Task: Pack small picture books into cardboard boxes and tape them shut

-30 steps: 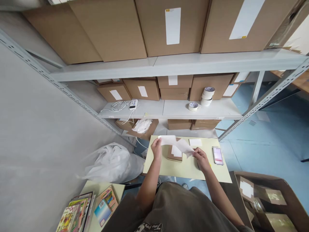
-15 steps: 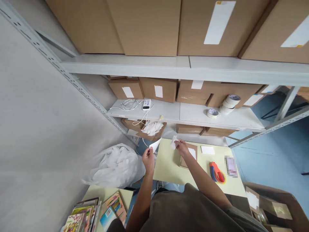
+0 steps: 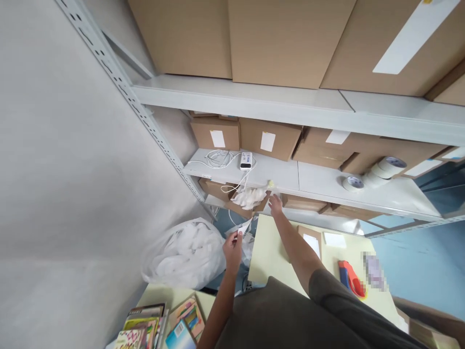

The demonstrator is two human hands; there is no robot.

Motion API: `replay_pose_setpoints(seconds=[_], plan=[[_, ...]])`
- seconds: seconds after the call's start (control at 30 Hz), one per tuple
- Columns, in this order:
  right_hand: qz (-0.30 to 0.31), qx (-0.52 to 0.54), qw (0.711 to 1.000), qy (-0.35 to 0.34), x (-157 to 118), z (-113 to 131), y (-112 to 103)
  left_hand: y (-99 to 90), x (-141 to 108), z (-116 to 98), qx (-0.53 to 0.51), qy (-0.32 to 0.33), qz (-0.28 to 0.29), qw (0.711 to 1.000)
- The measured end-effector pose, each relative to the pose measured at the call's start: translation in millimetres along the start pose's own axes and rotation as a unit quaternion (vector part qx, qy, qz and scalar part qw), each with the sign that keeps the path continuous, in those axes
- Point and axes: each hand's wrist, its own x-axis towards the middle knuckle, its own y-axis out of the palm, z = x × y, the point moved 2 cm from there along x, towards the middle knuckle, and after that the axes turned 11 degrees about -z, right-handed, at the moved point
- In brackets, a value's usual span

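Observation:
My left hand (image 3: 233, 247) pinches a small white paper (image 3: 244, 227) beyond the left edge of the pale yellow table (image 3: 265, 252). Farther forward, my right hand (image 3: 275, 203) reaches to the lower shelf level, just right of a cardboard box holding crumpled white material (image 3: 250, 198). Its fingers are partly bent near something pale and translucent; whether they grip it is unclear. Above that hand, a small yellowish lump (image 3: 271, 183) sits on the shelf edge.
A grey shelf (image 3: 279, 172) carries boxes, tape rolls (image 3: 353, 183) and a white device (image 3: 246, 161) with cable. A white plastic bag (image 3: 189, 254) stands left. Books (image 3: 143, 325) lie lower left. An orange-red tool (image 3: 350, 278) is on the yellow table.
My right hand has moved forward from above the table to the lower shelf, beside the white material. The left hand still holds its paper. The view has shifted, so the shelf appears farther right.

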Motion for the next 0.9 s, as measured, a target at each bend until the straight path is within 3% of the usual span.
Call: replay_pose_setpoints(seconds=[0.07, 0.17, 0.23, 0.33, 0.43, 0.53, 0.6, 0.7, 0.77, 0.9], plan=[[0.012, 0.000, 1.000, -0.013, -17.7, -8.0, -20.9, 5.2, 2.8, 1.5, -0.001, 0.021, 0.013, 1.000], [0.110, -0.027, 0.992, -0.052, -58.9, -19.2, -59.4, 22.1, 6.3, 0.3, 0.008, 0.080, 0.044, 0.996], [0.172, -0.072, 0.982, -0.038, -89.1, -24.5, -86.6, 39.1, 5.5, -2.7, 0.018, 0.140, 0.079, 0.987], [0.208, -0.072, 0.975, -0.016, -123.1, -24.3, -124.8, 70.1, -8.1, -6.2, 0.031, 0.235, 0.153, 0.959], [0.165, -0.043, 0.985, -0.014, -131.7, -22.2, -161.9, 98.4, -36.2, -4.5, 0.046, 0.296, 0.224, 0.927], [0.054, -0.034, 0.998, -0.029, -121.3, -27.2, -204.6, 120.2, -69.0, 3.7, 0.042, 0.317, 0.320, 0.892], [-0.008, -0.036, 0.999, -0.032, -112.0, -34.7, -233.7, 133.4, -87.3, 14.0, 0.023, 0.273, 0.369, 0.888], [-0.037, -0.029, 0.999, -0.016, -100.2, -49.0, -269.4, 155.2, -106.5, 35.6, -0.008, 0.103, 0.370, 0.923], [-0.037, -0.023, 0.999, -0.001, -93.1, -58.9, -286.3, 170.7, -117.7, 49.0, -0.025, 0.002, 0.366, 0.930], [-0.070, -0.088, 0.994, -0.007, -74.4, -74.4, -308.0, 196.0, -135.7, 64.3, -0.004, -0.061, 0.356, 0.932]])
